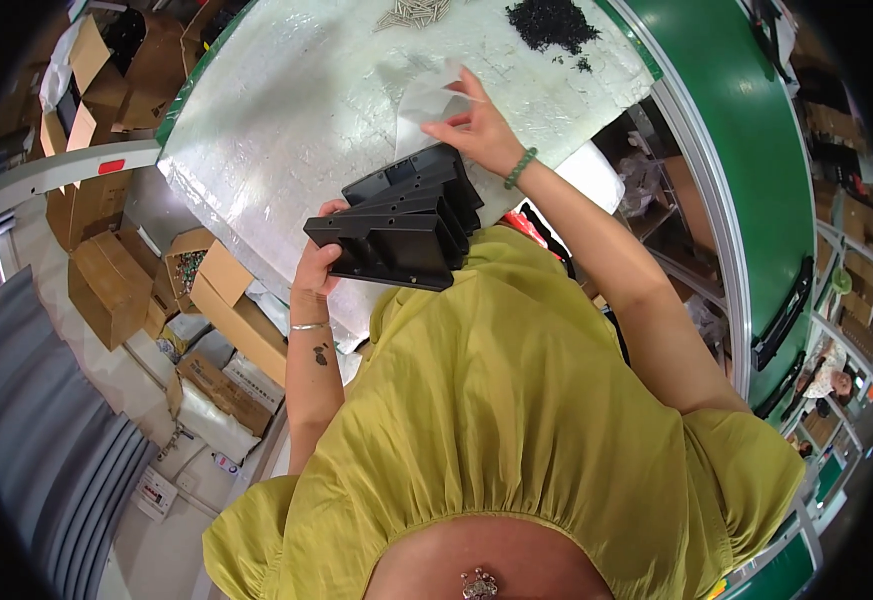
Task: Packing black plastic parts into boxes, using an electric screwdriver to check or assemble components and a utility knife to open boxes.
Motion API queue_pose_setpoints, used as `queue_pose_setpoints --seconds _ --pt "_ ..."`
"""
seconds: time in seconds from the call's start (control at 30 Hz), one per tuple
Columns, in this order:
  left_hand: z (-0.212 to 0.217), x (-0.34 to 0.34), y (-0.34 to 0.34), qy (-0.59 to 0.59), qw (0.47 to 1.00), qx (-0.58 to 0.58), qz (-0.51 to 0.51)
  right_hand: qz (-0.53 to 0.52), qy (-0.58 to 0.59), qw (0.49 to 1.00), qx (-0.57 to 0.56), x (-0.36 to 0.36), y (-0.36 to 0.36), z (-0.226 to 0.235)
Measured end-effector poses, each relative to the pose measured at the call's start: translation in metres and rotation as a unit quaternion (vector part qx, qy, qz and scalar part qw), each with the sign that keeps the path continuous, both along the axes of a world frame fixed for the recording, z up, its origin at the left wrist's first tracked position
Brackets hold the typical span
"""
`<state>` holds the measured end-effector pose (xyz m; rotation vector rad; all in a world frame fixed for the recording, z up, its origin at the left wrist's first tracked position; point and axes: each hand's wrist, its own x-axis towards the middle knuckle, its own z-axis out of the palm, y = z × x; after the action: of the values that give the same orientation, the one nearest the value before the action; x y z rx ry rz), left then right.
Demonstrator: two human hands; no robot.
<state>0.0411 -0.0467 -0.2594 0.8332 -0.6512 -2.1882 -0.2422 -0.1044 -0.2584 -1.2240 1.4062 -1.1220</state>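
My left hand [316,258] is closed round the left end of several black box-shaped casings [388,250], stacked at a slant against each other just above the table's near edge. Small round holes show along their edges. Beyond the stack, my right hand [483,132] pinches a thin, see-through sheet [422,108] between thumb and fingers. The sheet hangs over the table, its lower part close to the farthest casing; I cannot tell whether they touch. A green bead bracelet circles my right wrist.
The table [286,110] has a wrinkled clear film over its pale top. Silvery pins [414,12] lie at the far edge, with a heap of small black pieces [551,24] to their right. Open cardboard boxes [226,290] stand at the left; a green-topped bench [726,110] runs along the right.
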Motion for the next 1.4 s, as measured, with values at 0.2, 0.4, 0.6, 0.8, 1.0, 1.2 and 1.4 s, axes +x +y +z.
queue_pose_setpoints --seconds 0.2,0.4,0.6,0.8,1.0,1.2,1.4 --pt "0.001 -0.001 0.004 -0.011 1.000 -0.014 -0.002 -0.115 0.400 0.902 0.111 -0.043 -0.011 -0.035" --pt "-0.001 0.001 0.001 -0.006 1.000 -0.004 0.008 -0.026 0.320 0.906 0.274 -0.124 0.054 -0.016" --pt "0.011 -0.004 -0.001 -0.026 1.000 0.000 0.015 0.091 0.372 0.919 0.095 -0.055 0.045 0.054" --pt "0.014 -0.010 0.000 -0.024 1.000 -0.012 -0.012 0.087 0.060 0.989 0.105 0.000 0.020 -0.001" --pt "0.018 -0.009 0.023 -0.047 0.998 -0.041 -0.025 0.296 0.118 0.936 0.146 -0.005 0.048 -0.011" --pt "0.025 -0.004 0.028 -0.049 0.998 -0.030 -0.032 0.118 0.109 0.983 0.088 0.008 0.070 0.004" --pt "0.025 -0.001 0.027 -0.057 0.995 -0.054 -0.059 0.200 -0.003 0.942 0.270 -0.005 0.055 0.033"
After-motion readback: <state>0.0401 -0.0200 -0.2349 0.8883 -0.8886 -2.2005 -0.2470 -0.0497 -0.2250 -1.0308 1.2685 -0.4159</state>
